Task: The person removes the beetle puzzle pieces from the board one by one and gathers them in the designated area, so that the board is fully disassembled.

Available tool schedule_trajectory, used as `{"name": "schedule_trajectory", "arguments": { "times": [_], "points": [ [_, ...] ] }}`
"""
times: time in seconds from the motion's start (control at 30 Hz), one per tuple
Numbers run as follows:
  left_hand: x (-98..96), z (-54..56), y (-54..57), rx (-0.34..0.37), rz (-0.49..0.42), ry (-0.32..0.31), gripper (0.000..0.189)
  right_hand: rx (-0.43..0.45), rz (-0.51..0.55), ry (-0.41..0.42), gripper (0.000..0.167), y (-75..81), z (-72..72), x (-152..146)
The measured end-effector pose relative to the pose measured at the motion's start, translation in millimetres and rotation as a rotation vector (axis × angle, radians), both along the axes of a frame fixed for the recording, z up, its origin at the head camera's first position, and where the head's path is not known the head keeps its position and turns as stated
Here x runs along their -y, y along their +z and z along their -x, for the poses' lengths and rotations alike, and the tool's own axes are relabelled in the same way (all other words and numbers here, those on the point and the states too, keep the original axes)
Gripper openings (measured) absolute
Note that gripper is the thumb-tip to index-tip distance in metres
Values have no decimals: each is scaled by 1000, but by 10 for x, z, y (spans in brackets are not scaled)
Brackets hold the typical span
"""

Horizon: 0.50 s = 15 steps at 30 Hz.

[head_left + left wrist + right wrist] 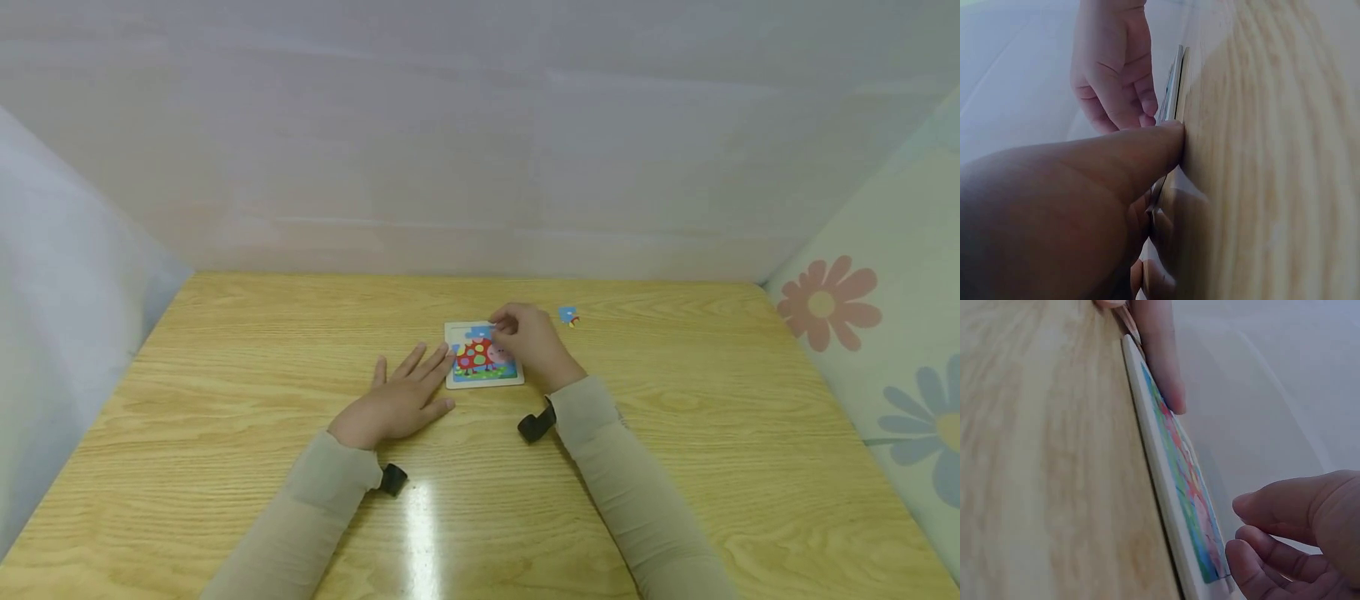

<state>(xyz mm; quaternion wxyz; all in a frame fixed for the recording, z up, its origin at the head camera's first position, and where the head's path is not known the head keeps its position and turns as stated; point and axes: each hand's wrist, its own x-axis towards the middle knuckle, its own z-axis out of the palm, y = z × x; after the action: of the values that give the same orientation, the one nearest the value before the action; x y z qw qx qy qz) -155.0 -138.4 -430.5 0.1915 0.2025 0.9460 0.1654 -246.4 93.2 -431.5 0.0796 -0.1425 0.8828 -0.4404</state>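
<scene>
Two hands [397, 404] [534, 343] at one puzzle [480, 358]

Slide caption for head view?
Left hand touching the puzzle, right hand at its far right corner, a blue piece lying aside.

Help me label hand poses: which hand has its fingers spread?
The left hand: its fingers fan out at the left edge of the puzzle board, while the right hand has curled fingers near the far right corner.
</scene>
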Motion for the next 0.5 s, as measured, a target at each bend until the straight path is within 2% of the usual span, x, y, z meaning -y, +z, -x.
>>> {"name": "schedule_trajectory", "arguments": {
  "times": [0.17,0.5],
  "points": [
    [-3,0,4,5,-5,-2,74,-24,-21,32,25,-45,9,15],
    [0,3,-1,7,-9,1,73,4,-65,38,28,-56,21,27]
  ]
}}
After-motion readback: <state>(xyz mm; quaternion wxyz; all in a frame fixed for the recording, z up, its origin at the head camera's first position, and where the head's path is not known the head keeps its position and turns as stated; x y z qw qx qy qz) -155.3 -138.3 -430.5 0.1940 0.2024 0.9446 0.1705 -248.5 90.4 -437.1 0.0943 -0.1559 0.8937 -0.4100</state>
